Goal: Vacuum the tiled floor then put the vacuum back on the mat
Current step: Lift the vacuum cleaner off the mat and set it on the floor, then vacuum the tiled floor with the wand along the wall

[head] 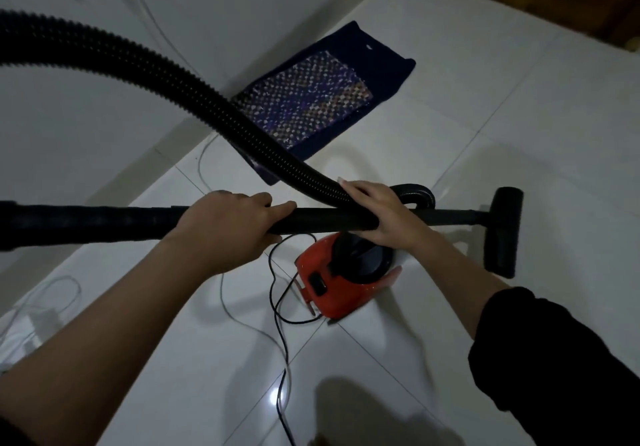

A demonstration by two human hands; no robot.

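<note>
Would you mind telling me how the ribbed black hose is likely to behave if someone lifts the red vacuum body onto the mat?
The hose would probably flop and swing, since it already arcs loosely in a long curve. Its ribbed surface should grip fairly well. It may tug sideways on the vacuum body, as one end loops into its top. The power cord would likely drag along.

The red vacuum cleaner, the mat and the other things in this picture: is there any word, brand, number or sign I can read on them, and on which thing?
No text can be read in this view.
Red vacuum body: no brand or number visible; its dark switch panel is unmarked at this sharpness.
Mat: only a dotted pattern, no letters; a small pale mark near its far end is too small to read.
Wand, hose and floor head: plain black, no labels seen.
</note>
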